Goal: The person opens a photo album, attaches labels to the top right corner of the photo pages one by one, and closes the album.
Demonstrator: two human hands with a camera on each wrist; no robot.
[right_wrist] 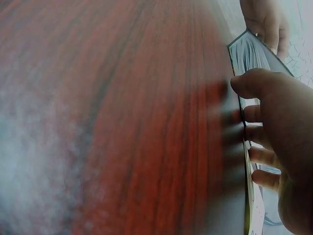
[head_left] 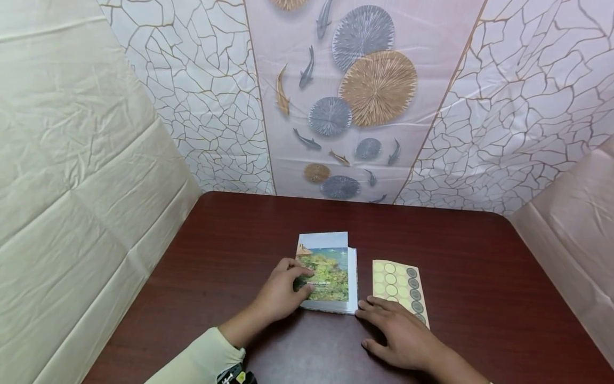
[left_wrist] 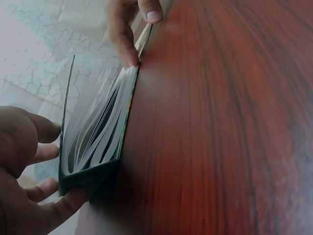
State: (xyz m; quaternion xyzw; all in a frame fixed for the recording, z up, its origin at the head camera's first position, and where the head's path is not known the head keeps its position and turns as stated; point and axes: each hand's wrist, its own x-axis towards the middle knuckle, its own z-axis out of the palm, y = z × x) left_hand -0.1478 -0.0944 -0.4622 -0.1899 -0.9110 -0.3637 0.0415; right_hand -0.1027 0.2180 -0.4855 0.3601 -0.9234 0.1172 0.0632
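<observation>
A photo album [head_left: 331, 277] with a painted green landscape cover lies on the table, its front cover raised at a slant over fanned white pages [left_wrist: 100, 122]. My left hand [head_left: 283, 288] holds it at the spine side, fingertips on the cover and against the dark green spine [left_wrist: 93, 176]. Near the lower right corner, my right hand [head_left: 400, 330] rests low with fingers spread and extended, a fingertip right at the page edges. Partly hidden beneath that hand is a cream sheet of round stickers [head_left: 390, 277], pale yellow with a dark grey column along its right side.
The dark red-brown wooden table [head_left: 230, 240] has a patterned cloth [head_left: 331, 160] hanging behind its far edge. Cream fabric walls [head_left: 96, 213] stand at both sides. A dark strapped device [head_left: 236, 374] sits at the left wrist.
</observation>
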